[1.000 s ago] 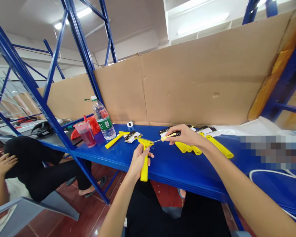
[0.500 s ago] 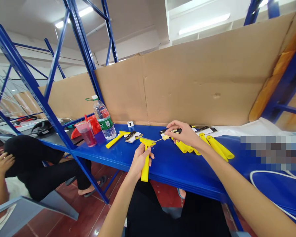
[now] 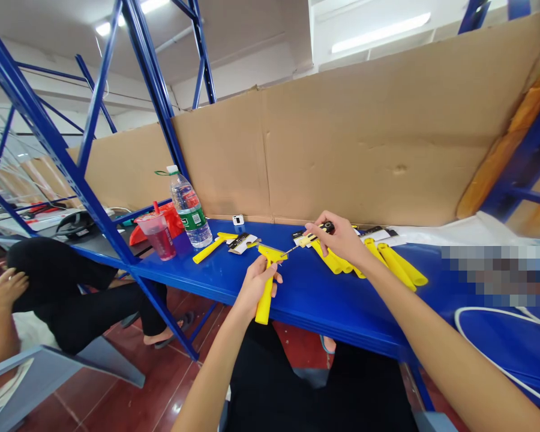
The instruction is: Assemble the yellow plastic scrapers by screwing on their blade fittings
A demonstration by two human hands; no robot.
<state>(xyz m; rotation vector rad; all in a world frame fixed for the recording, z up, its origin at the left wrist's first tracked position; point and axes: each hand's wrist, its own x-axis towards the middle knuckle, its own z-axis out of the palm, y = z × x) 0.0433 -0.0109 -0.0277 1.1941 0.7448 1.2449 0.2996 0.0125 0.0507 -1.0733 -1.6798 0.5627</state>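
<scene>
My left hand [image 3: 256,283] is wrapped round the handle of a yellow T-shaped scraper [image 3: 264,305], its wide head up and tilted over the table's front edge. In my right hand [image 3: 342,241] is a screwdriver [image 3: 306,241] with a yellow and black handle. Its thin shaft points left, and the tip meets the right end of the scraper's head. A second yellow scraper [image 3: 207,250] lies on the table beyond my left hand, beside a black and white package card [image 3: 243,243]. Several yellow handles [image 3: 328,259] lie under and behind my right hand, partly hidden by it.
The blue table [image 3: 234,282] backs onto a cardboard panel [image 3: 342,150]. A water bottle [image 3: 193,225] and a red drink cup [image 3: 161,237] stand at left. More yellow tubes [image 3: 402,267] and a white cable [image 3: 463,336] are at right. Another person [image 3: 81,312] sits at left.
The scraper's head has turned slightly, its right end now lower. My right hand has shifted a little right and up, and the screwdriver slopes more steeply down to the head.
</scene>
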